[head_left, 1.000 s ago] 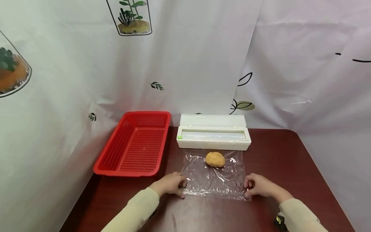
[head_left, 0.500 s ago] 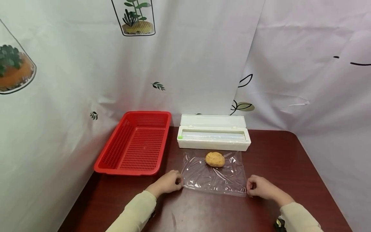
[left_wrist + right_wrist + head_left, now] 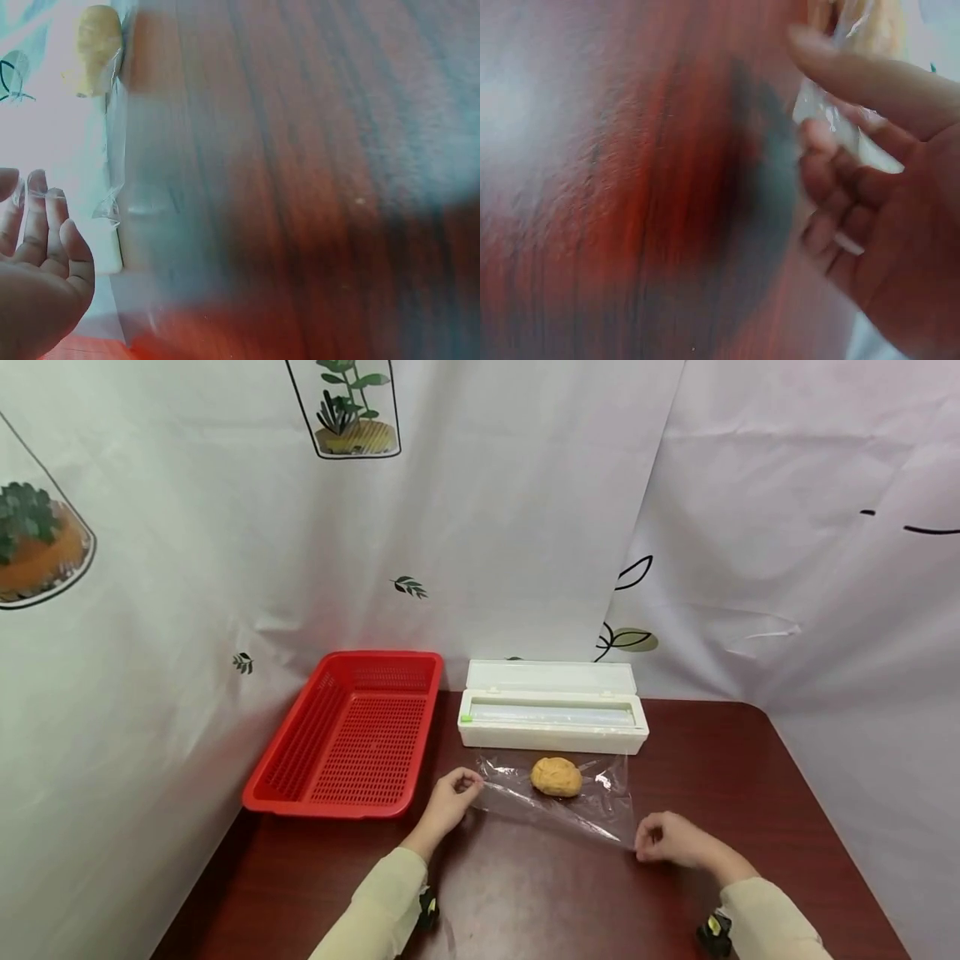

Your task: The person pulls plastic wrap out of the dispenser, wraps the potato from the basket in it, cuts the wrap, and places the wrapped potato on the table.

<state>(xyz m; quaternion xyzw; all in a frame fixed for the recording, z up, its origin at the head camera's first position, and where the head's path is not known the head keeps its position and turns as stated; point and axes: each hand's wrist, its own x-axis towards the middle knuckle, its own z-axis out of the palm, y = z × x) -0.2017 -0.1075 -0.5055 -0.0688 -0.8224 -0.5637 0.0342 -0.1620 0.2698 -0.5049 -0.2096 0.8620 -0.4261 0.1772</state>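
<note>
A sheet of clear cling film (image 3: 525, 802) lies on the dark red table, its near edge raised on the left. My left hand (image 3: 452, 797) pinches the near left corner between thumb and fingers and holds it up. The near right corner is pinched by my right hand (image 3: 670, 841), low over the table. On the film sits a tan, oval, bread-roll-like thing (image 3: 557, 777), which also shows as a yellowish lump (image 3: 99, 45) in the left wrist view. In the right wrist view, the thumb and curled fingers of my right hand (image 3: 885, 165) are blurred beside the film.
Behind the film stands a white cling film box (image 3: 553, 741) with its lid raised and a roll inside. To the left, a red perforated plastic basket (image 3: 405, 777) rests on the table (image 3: 540, 910). A printed white curtain (image 3: 525, 527) hangs around the back and sides.
My left hand has moved away from me and lifted the film's near left corner, so the near edge now slants. The right hand has shifted slightly with its corner; the bread-roll-like thing stays put.
</note>
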